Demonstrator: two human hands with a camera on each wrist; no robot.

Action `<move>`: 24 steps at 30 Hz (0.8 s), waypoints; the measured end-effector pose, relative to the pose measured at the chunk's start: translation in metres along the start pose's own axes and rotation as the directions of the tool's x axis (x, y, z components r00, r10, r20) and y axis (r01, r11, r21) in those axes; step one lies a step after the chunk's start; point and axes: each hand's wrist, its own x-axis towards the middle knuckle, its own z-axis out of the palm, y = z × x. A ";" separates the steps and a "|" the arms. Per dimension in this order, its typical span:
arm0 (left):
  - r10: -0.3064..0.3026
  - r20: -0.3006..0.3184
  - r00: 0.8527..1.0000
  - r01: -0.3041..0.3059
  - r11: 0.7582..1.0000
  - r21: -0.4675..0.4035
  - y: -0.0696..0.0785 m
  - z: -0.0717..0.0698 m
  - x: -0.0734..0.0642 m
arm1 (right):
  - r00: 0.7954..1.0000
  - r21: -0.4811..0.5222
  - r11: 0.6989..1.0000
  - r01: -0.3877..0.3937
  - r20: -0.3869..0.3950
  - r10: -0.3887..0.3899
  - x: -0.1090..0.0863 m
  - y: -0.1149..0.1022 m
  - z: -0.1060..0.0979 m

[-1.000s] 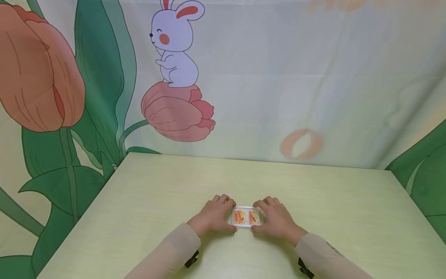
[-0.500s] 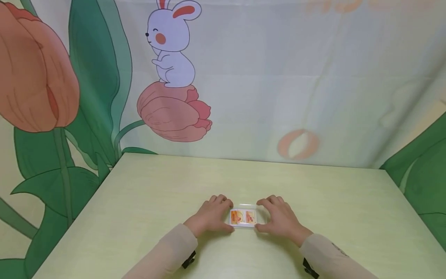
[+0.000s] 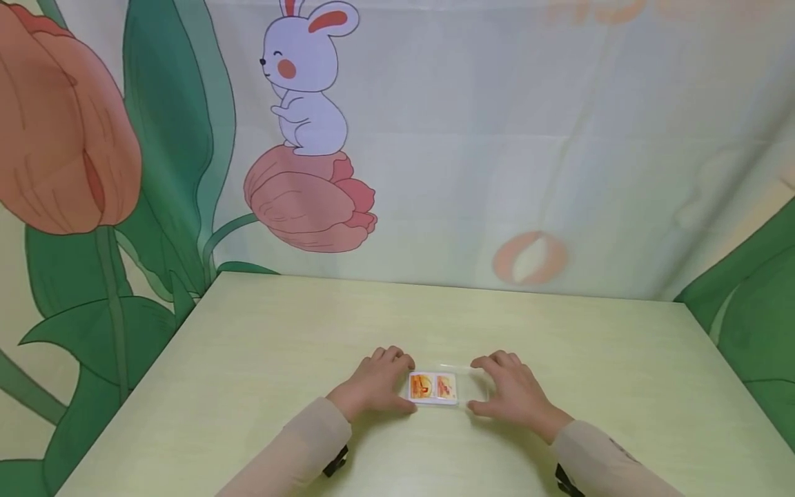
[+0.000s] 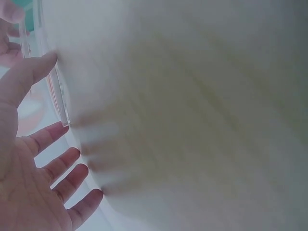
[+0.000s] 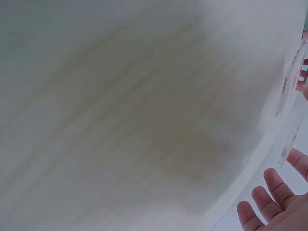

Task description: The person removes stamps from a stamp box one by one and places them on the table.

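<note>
On the table lies the base of a small clear plastic case [image 3: 437, 404], holding printed orange-and-white pieces [image 3: 422, 387]. My left hand [image 3: 375, 386] grips its left end, thumb on the near edge and index finger on the far edge. A transparent lid [image 3: 473, 385] is pinched between thumb and index finger of my right hand [image 3: 517, 391]. The lid stands off to the right, its left part overlapping the base in the head view. In the right wrist view the lid [image 5: 292, 139] shows apart from the base [image 5: 289, 84].
The pale yellow table [image 3: 298, 331] stretches out around both hands. Behind it hangs a cloth backdrop [image 3: 435, 152] printed with a rabbit and tulips, meeting the table's back edge.
My right hand has drawn the lid off the base and moved it to the right. The left hand has kept its grip on the base, nearly still.
</note>
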 end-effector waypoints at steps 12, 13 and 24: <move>0.007 0.001 1.000 -0.006 0.999 -0.042 0.001 -0.005 -0.002 | 1.000 -0.046 0.999 0.008 -0.014 -0.008 -0.006 0.014 -0.008; 0.006 0.000 1.000 -0.006 0.999 -0.037 0.001 -0.005 -0.002 | 1.000 -0.051 0.999 0.006 -0.014 -0.007 -0.006 0.015 -0.009; 0.009 0.001 1.000 -0.009 0.999 -0.047 0.001 -0.004 -0.003 | 1.000 -0.051 0.999 -0.020 0.001 0.020 -0.016 0.026 -0.014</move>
